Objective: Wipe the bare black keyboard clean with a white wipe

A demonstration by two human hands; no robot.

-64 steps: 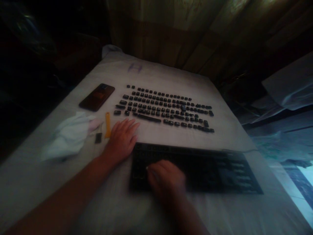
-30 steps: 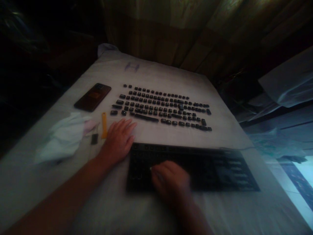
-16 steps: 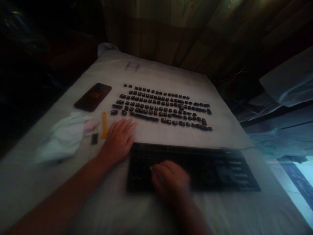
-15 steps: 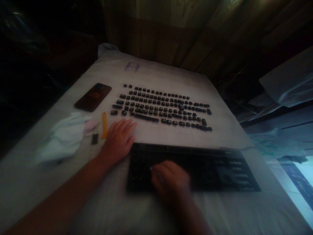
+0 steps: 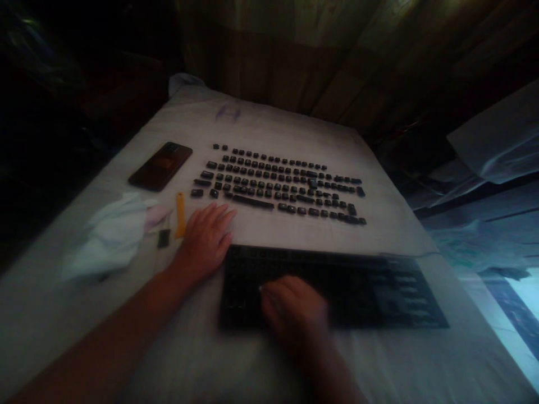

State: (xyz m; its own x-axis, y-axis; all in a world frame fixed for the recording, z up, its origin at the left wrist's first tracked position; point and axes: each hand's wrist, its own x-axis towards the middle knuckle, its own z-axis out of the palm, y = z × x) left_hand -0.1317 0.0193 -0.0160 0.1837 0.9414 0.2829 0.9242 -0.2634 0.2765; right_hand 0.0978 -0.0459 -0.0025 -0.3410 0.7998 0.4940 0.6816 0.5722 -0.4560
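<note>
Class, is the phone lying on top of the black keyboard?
No, the phone lies on the white cloth, left of the loose keycaps and well apart from the keyboard.

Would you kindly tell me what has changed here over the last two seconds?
The right hand has slid slightly rightwards across the keyboard; nothing visibly taken up or released. The left hand stays flat beside it; keycaps, phone and orange tool lie unchanged.

Black keyboard (image 5: 337, 286), orange pry tool (image 5: 180, 206)
</note>
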